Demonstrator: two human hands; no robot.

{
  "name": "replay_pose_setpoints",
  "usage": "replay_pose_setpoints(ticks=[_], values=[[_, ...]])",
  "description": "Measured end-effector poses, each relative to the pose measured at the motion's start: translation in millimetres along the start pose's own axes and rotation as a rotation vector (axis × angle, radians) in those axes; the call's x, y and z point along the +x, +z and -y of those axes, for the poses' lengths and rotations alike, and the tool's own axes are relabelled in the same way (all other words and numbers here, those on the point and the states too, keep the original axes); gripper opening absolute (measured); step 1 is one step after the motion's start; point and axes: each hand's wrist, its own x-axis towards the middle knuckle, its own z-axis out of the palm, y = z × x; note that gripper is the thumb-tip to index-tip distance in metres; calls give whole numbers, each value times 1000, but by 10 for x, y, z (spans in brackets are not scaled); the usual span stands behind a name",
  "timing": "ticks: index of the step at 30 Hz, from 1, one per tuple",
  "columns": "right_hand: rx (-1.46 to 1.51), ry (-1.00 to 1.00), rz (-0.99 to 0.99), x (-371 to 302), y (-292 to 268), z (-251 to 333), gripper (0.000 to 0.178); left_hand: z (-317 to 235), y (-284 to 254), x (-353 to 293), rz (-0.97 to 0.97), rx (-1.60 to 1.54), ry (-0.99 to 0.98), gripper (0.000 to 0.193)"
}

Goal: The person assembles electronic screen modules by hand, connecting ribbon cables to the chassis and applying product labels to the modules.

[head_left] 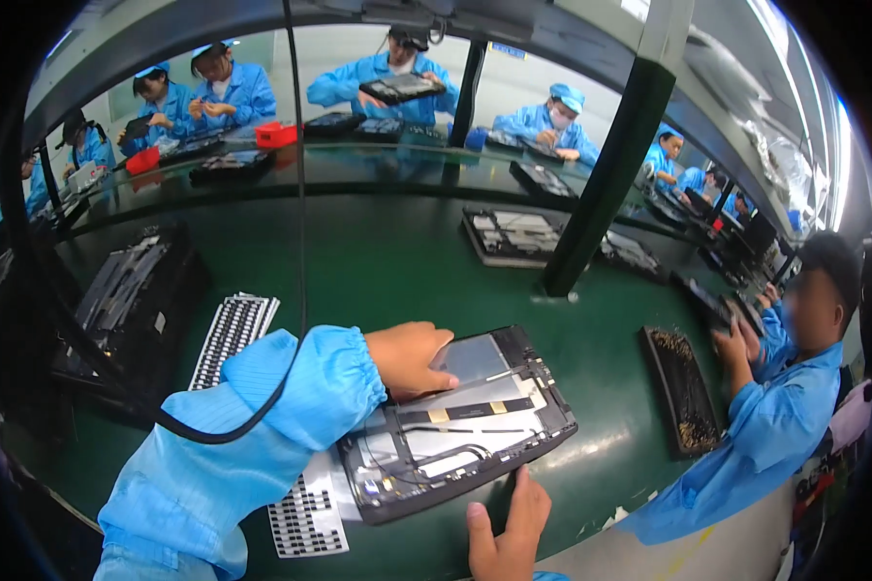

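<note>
An opened tablet (499, 432), its black frame, silver plates and cables exposed, lies slanted on the green bench in front of me. My left hand (412, 357) reaches across from the left in a blue sleeve. It is closed at the tablet's far left edge, with the thumb over the top; the other fingertips are partly hidden. At the near edge is my right hand (513, 531), holding nothing, index finger stretched to the frame and thumb apart. Beneath the tablet's left end sticks out a white sheet with black stickers (307, 516).
More sticker sheets (233, 334) lie left of my sleeve. A stack of opened tablets (131, 290) stands far left. Rightward are a black tray of small screws (683, 387) and a co-worker (785, 387). A dark post (615, 165) rises from the bench; a black cable (295, 174) hangs ahead.
</note>
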Motion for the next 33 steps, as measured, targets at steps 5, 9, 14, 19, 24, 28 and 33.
replay_pose_setpoints(ticks=[5, 9, 14, 19, 24, 28, 33], values=[[326, 157, -129, 252, -41, 74, 62, -81, -352, -330, -135, -229, 65, 57], [555, -10, -380, 510, -59, 263, 61, -556, -441, -514, -515, -703, 33, 58], [735, -134, -10, 938, -255, 579, 54, -285, -697, -1000, -535, -1100, 81, 64], [1279, 70, 342, 1264, 357, 983, 51, 115, -1004, -1800, -651, -998, -254, 61], [1093, -140, 547, 1585, 1270, 1708, 70, 925, -1421, -2537, -806, -694, -628, 34], [1276, -233, 731, 1539, 1865, 2327, 71, 1386, -1532, -3247, -876, -419, -727, 28], [1092, -349, 566, 1421, 2371, 2472, 77, 1732, -1487, -3434, -931, -567, -745, 28]])
